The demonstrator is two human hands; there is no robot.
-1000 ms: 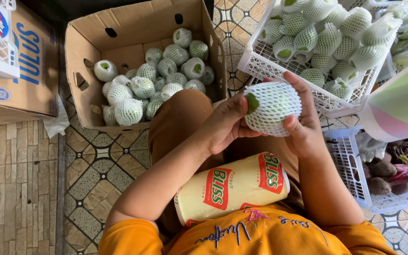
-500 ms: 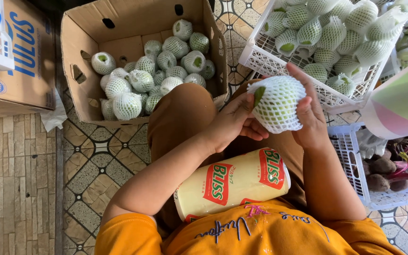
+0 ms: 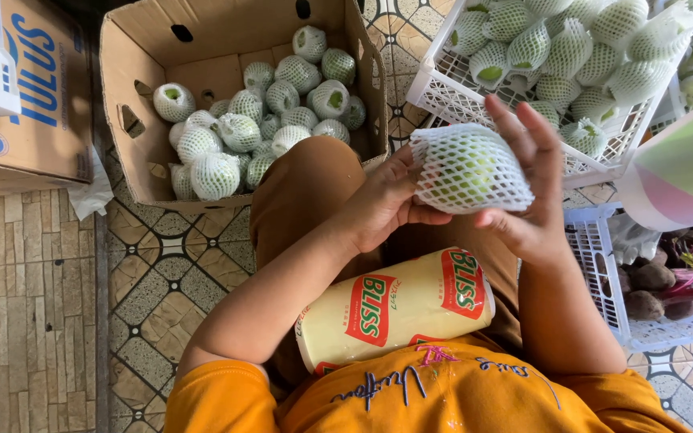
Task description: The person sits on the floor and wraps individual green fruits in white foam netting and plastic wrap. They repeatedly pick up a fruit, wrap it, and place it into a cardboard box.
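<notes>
While both hands — left hand point(image 3: 382, 204), right hand point(image 3: 527, 192) — close their grip, the netted fruit point(image 3: 469, 168) sits between.

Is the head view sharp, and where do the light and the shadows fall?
Head view: sharp, no motion blur; the netted green fruit between the left hand and right hand is crisp. Bright daylight on the white crate; the cardboard box lies in softer shade.

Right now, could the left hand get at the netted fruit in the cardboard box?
Probably yes. The left hand is busy on the net-wrapped green fruit shared with the right hand, but the cardboard box stands open-topped just beyond the knee, with nothing between.
</notes>
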